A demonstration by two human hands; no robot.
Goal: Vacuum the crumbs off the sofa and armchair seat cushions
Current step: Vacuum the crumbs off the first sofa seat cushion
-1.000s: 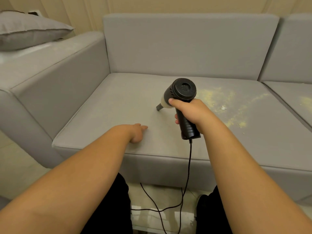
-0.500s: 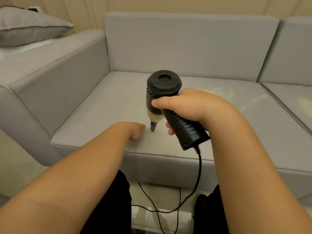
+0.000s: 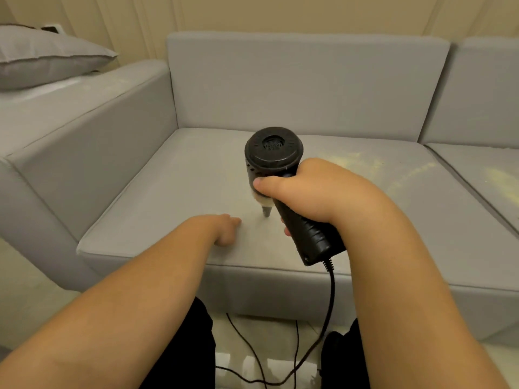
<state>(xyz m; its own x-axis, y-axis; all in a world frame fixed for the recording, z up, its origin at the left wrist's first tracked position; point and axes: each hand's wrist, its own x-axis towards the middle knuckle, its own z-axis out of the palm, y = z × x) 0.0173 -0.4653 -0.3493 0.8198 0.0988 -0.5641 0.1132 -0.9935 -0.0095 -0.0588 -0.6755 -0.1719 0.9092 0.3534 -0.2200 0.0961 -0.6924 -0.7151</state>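
Right hand [image 3: 311,192] wrapped tight round handle of handheld vacuum [image 3: 273,155], nozzle tip [image 3: 266,212] down on seat cushion [image 3: 168,197] near front edge. Left hand [image 3: 226,228] rests beside nozzle, holds nothing, fingers loosely curled far as you can see. Near patch looks clean. Yellow crumbs [image 3: 362,164] left further right, more on next cushion [image 3: 502,178]. Plenty to go, by my guess.

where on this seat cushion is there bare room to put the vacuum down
The seat cushion is bare on its left half, between the armrest and the vacuum, back to the backrest. The front edge is crowded: the left hand rests there and the right hand grips the vacuum. The right part carries crumbs.
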